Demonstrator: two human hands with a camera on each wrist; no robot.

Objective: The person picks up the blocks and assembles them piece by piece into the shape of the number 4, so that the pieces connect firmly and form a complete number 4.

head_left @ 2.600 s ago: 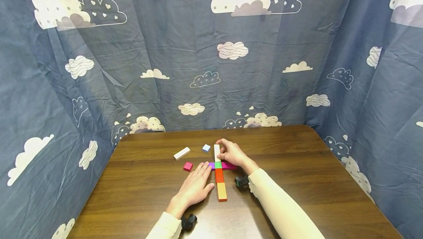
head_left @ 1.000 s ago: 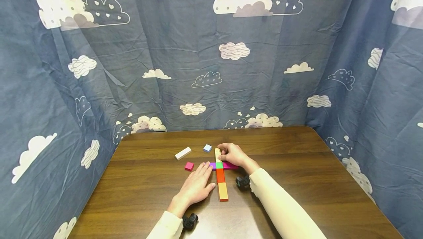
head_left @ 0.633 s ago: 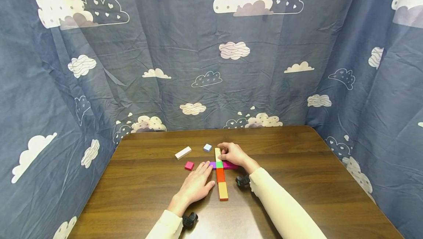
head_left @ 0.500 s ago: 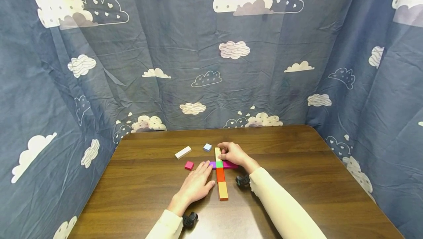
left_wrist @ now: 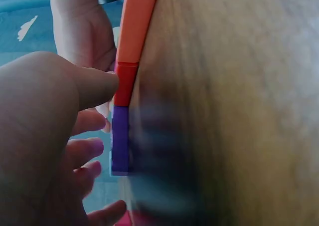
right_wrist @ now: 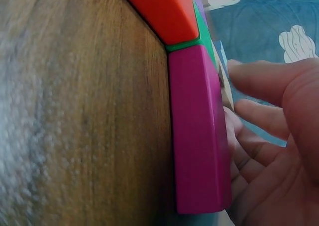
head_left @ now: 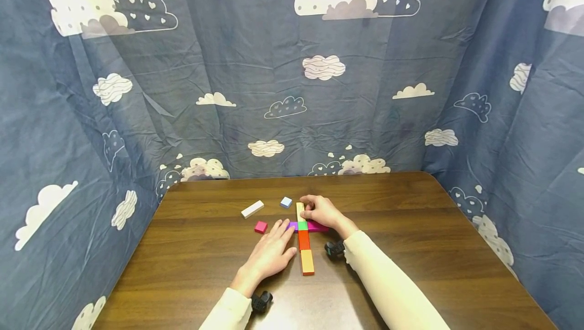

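Toy blocks lie in a cross on the table. My right hand (head_left: 322,211) pinches the pale yellow block (head_left: 300,210), the cross's far arm, with thumb and finger along it. At its near end sits a small green block (head_left: 302,225). The magenta block (right_wrist: 197,131) forms the right arm, under my right hand's wrist side. My left hand (head_left: 269,254) lies with fingers extended, fingertips at the purple block (left_wrist: 120,141) on the left arm. Its thumb is right beside the red block (head_left: 303,240). An orange block (head_left: 307,261) continues the line toward me.
Loose blocks lie to the left of the cross: a white bar (head_left: 253,209), a pink square (head_left: 261,227) and a light blue square (head_left: 286,202). The wooden table (head_left: 401,208) ends at a cloud-print curtain (head_left: 255,66).
Against the earliest frame, the block under my right hand looks pale yellow instead of white, and its far end sits slightly nearer. Both hands stay nearly still since; the view tilts slightly.
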